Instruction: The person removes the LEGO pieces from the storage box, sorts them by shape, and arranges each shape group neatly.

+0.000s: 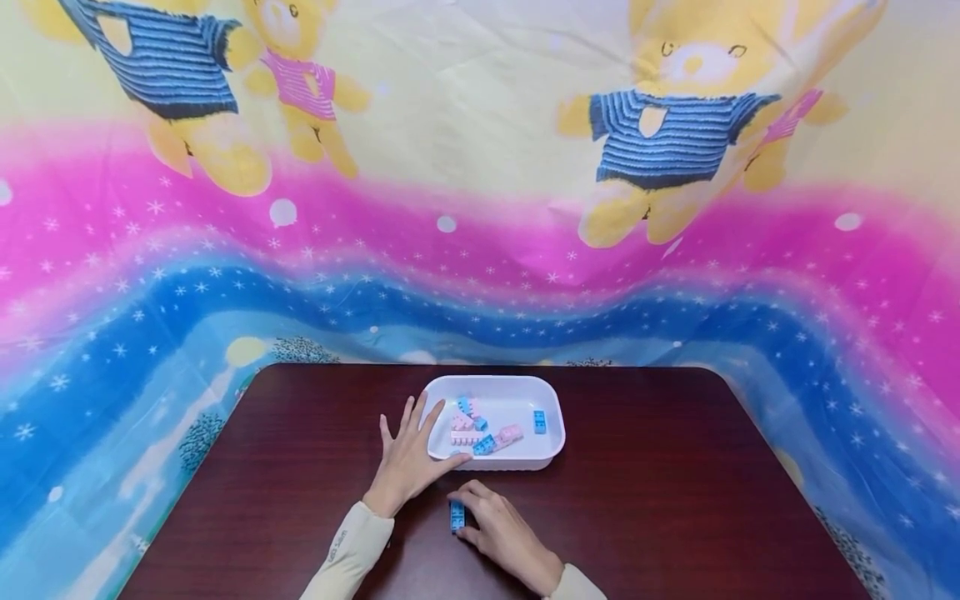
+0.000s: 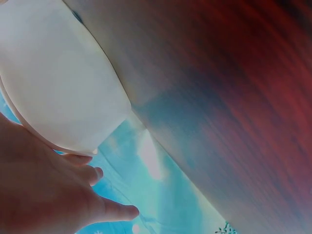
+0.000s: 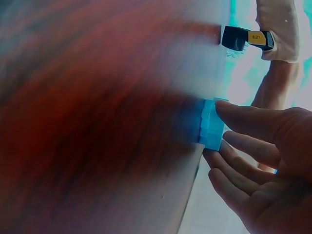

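Observation:
Just in front of the white tray, my right hand (image 1: 504,527) pinches a light blue toy building block (image 1: 457,518) at the tabletop. The right wrist view shows the thumb at one end of this blue block (image 3: 211,126) and fingertips at the other. My left hand (image 1: 407,460) rests against the left end of the white tray (image 1: 557,429), its fingers spread and fairly straight, the thumb along the near rim. Inside the tray lie a pink block (image 1: 509,435), a blue block (image 1: 483,445), another blue block (image 1: 539,422) on the right, and several more pink and blue pieces on the left.
The dark reddish-brown table (image 1: 660,483) has rounded far corners. Behind it and along its sides hangs a cloth (image 1: 480,250) printed with bears and snowflakes. A dark strap with a yellow label (image 3: 256,38) sits at the left wrist in the right wrist view.

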